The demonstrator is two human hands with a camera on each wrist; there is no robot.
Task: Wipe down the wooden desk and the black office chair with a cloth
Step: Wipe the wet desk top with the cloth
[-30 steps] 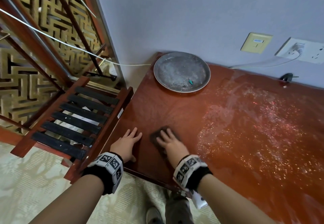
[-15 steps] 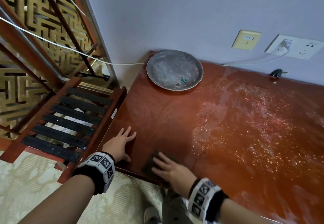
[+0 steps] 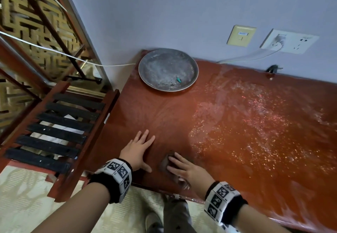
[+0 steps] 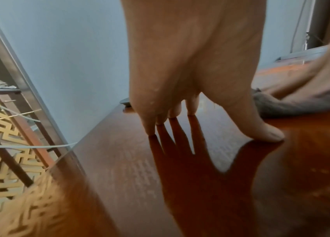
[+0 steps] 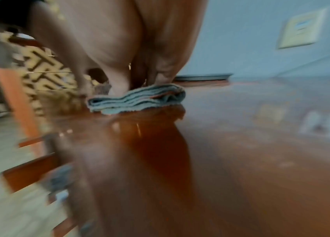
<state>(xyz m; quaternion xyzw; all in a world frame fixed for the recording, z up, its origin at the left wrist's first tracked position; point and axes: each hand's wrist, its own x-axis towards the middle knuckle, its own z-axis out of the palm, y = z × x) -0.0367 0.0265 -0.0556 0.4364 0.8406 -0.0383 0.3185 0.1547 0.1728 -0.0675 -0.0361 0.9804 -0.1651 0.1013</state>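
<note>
The glossy red-brown wooden desk (image 3: 237,123) fills the right of the head view. A folded grey-brown cloth (image 3: 165,162) lies near the desk's front left edge. My right hand (image 3: 184,167) presses it down with straight fingers. In the right wrist view the cloth (image 5: 138,99) shows as folded layers under my right hand (image 5: 139,40). My left hand (image 3: 136,148) lies flat on bare wood just left of the cloth, its fingers (image 4: 192,105) spread and holding nothing. The cloth (image 4: 281,105) sits to their right. No black office chair is in view.
A round metal tray (image 3: 145,72) with a small green item (image 3: 179,80) stands at the desk's back left corner. Pale speckled residue (image 3: 255,132) covers the desk's right part. Wall sockets (image 3: 290,41) with a white cable are behind. A red rack with black slats (image 3: 60,123) stands left.
My right hand slid the cloth back toward the desk's front edge, then a little forward again, beside my left thumb. The left hand stayed planted on the wood.
</note>
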